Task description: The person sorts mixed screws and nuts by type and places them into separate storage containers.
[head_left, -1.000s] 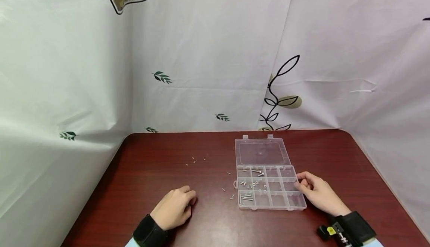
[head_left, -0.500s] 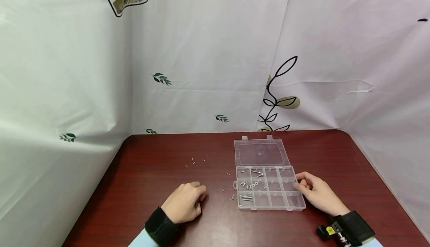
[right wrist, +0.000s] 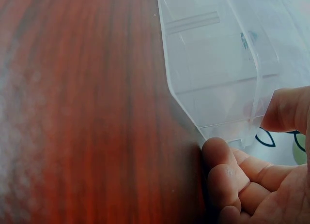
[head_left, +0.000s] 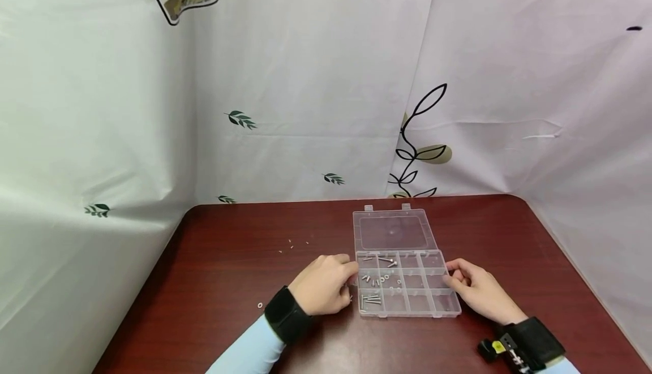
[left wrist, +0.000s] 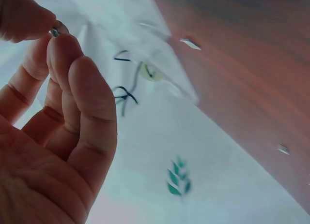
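My left hand is at the left edge of a clear plastic compartment box, over the table. Its thumb and fingertips pinch a small metal nut, mostly covered by the fingers. Against the box's right side, my right hand grips the edge, with the thumb on the wall and the other fingers curled low beside it. The box lies flat, its lid folded back to the far side. Screws and small rings lie in the left and middle compartments.
Several tiny screws are scattered on the brown table left of the box. A small ring lies near my left wrist. White patterned cloth hangs behind and beside the table.
My left hand has moved right across the table to the box's left edge, uncovering the small ring on the table. My right hand has stayed at the box's right side.
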The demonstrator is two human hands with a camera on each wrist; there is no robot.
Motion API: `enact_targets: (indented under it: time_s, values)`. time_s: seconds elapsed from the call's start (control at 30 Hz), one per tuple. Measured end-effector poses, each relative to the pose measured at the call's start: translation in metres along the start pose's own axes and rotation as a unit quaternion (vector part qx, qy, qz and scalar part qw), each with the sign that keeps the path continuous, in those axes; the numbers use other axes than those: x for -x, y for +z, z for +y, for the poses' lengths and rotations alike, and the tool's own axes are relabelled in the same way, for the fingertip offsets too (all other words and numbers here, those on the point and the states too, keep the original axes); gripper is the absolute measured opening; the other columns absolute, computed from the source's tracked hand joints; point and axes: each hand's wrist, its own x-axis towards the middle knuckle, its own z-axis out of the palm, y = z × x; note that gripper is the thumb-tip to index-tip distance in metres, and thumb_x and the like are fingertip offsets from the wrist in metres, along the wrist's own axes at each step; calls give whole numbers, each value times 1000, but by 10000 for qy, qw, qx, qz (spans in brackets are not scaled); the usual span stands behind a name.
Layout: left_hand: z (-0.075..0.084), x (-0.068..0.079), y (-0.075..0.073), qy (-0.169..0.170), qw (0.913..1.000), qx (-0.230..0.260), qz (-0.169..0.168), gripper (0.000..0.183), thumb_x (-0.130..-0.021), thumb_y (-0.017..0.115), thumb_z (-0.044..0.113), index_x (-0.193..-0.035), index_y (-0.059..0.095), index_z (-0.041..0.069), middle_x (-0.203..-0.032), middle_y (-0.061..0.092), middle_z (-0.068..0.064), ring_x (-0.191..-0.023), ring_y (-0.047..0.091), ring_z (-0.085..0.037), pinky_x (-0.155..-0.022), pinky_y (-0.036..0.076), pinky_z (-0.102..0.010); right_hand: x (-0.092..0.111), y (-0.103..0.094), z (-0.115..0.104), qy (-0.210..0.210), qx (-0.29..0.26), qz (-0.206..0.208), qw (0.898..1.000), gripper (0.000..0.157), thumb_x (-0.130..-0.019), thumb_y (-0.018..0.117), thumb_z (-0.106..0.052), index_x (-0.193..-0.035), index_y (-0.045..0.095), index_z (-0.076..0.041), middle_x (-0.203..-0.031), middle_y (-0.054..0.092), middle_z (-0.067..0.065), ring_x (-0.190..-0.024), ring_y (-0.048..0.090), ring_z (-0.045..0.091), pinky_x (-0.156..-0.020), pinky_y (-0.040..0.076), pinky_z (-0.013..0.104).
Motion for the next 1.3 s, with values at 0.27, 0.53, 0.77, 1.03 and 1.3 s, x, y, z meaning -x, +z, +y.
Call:
enact_targets:
  time_s: [0.27, 0.53, 0.77, 1.03, 1.3]
  values:
    - [14, -41, 6, 372, 9993, -12, -4, 17, -64, 61, 12, -76, 54, 21, -73, 40, 12, -59, 40, -3, -53, 33, -17, 0, 0, 0, -27, -71, 14, 10000, 27, -92, 65, -31, -106, 65, -8, -71, 47, -6, -57, 42, 4, -60, 34, 24]
    - [24, -65, 12, 570, 9983, 48, 74, 16, -70, 66, 17, -85, 59, 20, -79, 44, 10, -64, 42, -2, -57, 36, -16, -1, 1, 2, -42, -30, 53, 10000, 27, -92, 65, -32, -106, 65, -9, -72, 47, -6, -58, 42, 3, -60, 34, 24]
    - [22, -53, 13, 225, 9995, 88, -186, 71, -75, 73, 57, -134, 57, 20, -134, 49, -2, -106, 54, -14, -88, 45, -26, 0, 0, 1, 22, -43, -16, 10000, 29, -92, 65, -33, -107, 65, -8, -71, 47, -6, -58, 42, 4, -60, 34, 24]
    - [0, -15, 7, -49, 9999, -20, -142, 67, -76, 73, 52, -132, 60, 17, -129, 51, 0, -106, 54, -15, -88, 46, -30, 1, -1, 1, 76, -16, -170, 9998, 33, -94, 62, -38, -110, 65, -9, -73, 47, -5, -60, 41, 4, -64, 32, 25]
    - [-24, 42, -2, -621, 9975, -129, -309, 56, -76, 75, 47, -123, 64, 17, -118, 54, 3, -100, 55, -15, -85, 48, -33, 1, 1, 1, 114, 13, -208, 9997, 33, -95, 61, -36, -111, 64, -8, -73, 47, -5, -59, 40, 4, -63, 32, 26]
